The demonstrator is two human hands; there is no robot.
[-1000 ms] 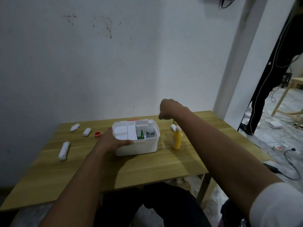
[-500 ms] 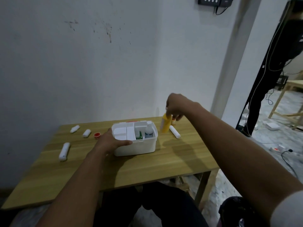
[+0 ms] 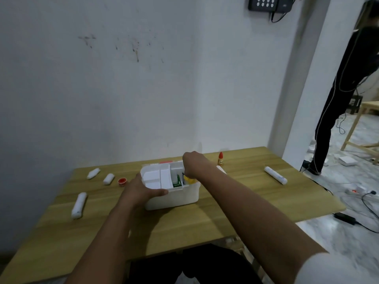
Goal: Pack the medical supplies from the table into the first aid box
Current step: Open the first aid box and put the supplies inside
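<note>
The white first aid box (image 3: pixel 174 198) stands open in the middle of the wooden table (image 3: pixel 205 220). My left hand (image 3: pixel 141 188) grips its near left rim. My right hand (image 3: pixel 192 167) is over the box's right compartment, closed on a yellow bottle (image 3: pixel 189 179) that is partly down inside it. A green item (image 3: pixel 177 182) shows in the box beside the bottle. On the table lie white rolls: two small ones (image 3: pixel 93 173) (image 3: pixel 108 178) at the back left, a longer one (image 3: pixel 79 204) at the left, and one (image 3: pixel 275 174) at the right.
A small red cap (image 3: pixel 122 181) lies left of the box. A little red-topped dropper bottle (image 3: pixel 220 158) stands behind my right arm. A person in dark clothes (image 3: pixel 336 103) stands at the right, with cables (image 3: pixel 367 201) on the floor there.
My right hand lifted the yellow bottle from the table right of the box, carried it left and lowered it into the box's right compartment. My left hand stayed on the box.
</note>
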